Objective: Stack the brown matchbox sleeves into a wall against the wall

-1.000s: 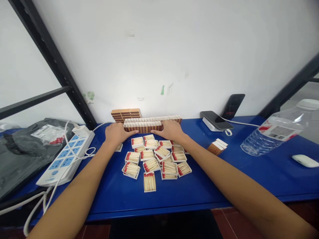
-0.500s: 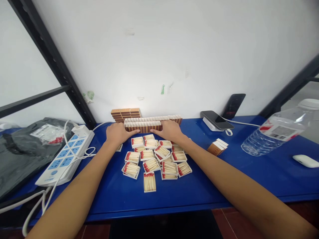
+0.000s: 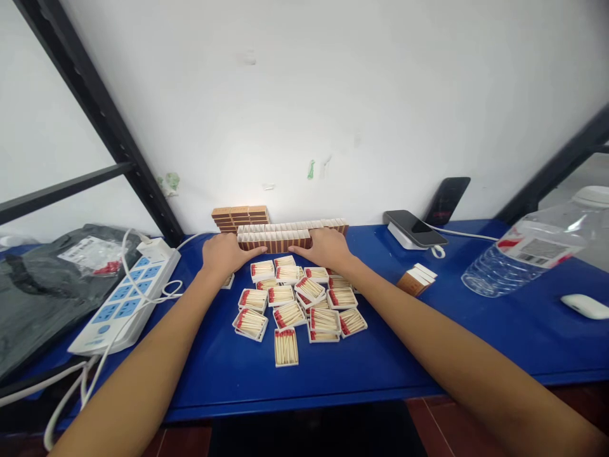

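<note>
Blue desk (image 3: pixel 228 381), white wall (image 3: pixel 295 95) behind. Front row of upright matchbox sleeves (image 3: pixel 274 244) sits between left hand (image 3: pixel 223 254) and right hand (image 3: pixel 328 247), one per end. Thumbs stick out wide along the front; other fingers are mostly hidden, can't tell how tight. Uneven squeezing could buckle that row, imo. One back row (image 3: pixel 295 226), three matchbox stacks (image 3: pixel 240 212), match trays (image 3: pixel 288 313) too overlapped to count, two phones (image 3: pixel 413 228), one bottle (image 3: pixel 528 254).

I can read nothing from here: the clear bottle (image 3: pixel 490 278) at right has a label (image 3: pixel 521 242) with a barcode (image 3: pixel 541 260) and blurred print, the dark bag (image 3: pixel 38 304) at left a blurred white sticker (image 3: pixel 85 253), the upright phone (image 3: pixel 450 195) indistinct red marks (image 3: pixel 442 209)
</note>
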### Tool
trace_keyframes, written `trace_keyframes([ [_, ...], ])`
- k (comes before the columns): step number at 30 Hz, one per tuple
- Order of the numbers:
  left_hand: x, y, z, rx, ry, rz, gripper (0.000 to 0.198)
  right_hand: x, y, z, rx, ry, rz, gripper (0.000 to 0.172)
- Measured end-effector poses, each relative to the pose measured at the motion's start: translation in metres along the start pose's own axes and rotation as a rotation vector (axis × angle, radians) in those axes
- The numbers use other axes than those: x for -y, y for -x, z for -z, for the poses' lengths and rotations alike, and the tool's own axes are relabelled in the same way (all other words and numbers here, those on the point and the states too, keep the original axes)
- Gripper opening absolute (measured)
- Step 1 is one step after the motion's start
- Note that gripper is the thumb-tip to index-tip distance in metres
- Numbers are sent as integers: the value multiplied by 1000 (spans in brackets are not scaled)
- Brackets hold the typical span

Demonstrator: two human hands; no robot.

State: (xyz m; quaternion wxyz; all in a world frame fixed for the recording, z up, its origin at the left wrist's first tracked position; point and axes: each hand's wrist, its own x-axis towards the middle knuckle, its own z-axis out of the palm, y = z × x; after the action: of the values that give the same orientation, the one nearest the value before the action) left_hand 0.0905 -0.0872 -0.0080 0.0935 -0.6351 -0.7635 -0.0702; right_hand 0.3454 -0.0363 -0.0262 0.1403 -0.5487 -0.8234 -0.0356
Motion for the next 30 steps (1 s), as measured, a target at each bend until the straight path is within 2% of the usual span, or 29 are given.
trace_keyframes([
  [14, 4, -1, 2, 14, -15, 31, 97, 0, 1, 2, 25, 7, -45, 81],
  [30, 3, -1, 1, 5, -35, 26, 95, 4, 1, 1, 16, 9, -36, 74],
])
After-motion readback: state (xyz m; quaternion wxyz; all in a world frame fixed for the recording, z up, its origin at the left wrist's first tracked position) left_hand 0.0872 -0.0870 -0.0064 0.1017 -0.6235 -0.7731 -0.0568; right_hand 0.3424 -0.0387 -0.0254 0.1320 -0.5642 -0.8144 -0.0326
